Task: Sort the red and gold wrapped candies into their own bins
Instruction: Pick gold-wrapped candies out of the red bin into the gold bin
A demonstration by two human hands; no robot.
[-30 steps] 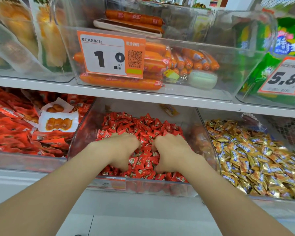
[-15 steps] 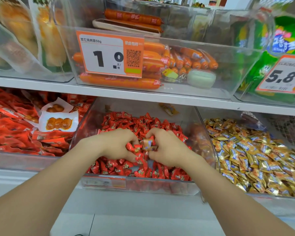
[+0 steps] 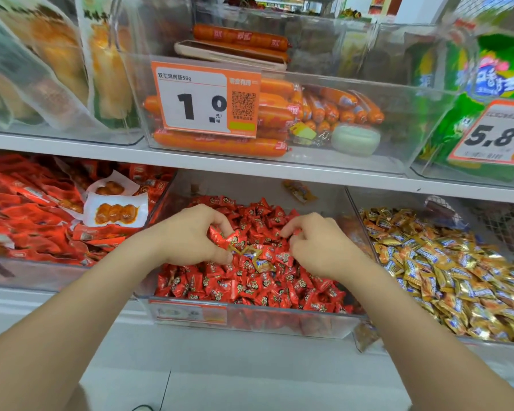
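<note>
A clear bin (image 3: 250, 320) on the lower shelf holds a heap of red wrapped candies (image 3: 250, 289). Two gold wrapped candies (image 3: 244, 251) lie exposed in the middle of that heap, between my hands. My left hand (image 3: 187, 238) rests on the heap, thumb and forefinger apart in a curve around some red candies, the thumb tip touching one gold wrapper. My right hand (image 3: 318, 247) lies on the heap's right side with fingers curled down into the red candies; its thumb is hidden. To the right, the neighbouring bin (image 3: 365, 336) is full of gold wrapped candies (image 3: 457, 277).
Left of the red bin lies a tray of red snack packets (image 3: 33, 221). The shelf above (image 3: 250, 170) carries a clear bin of orange sausages (image 3: 279, 114) with a price tag (image 3: 205, 99), and green bags (image 3: 487, 93) at the right. One stray packet (image 3: 298, 191) lies behind the red heap.
My hands have drawn apart from the middle of the red heap, and the gold wrappers that were between the fingers now lie uncovered in the gap.
</note>
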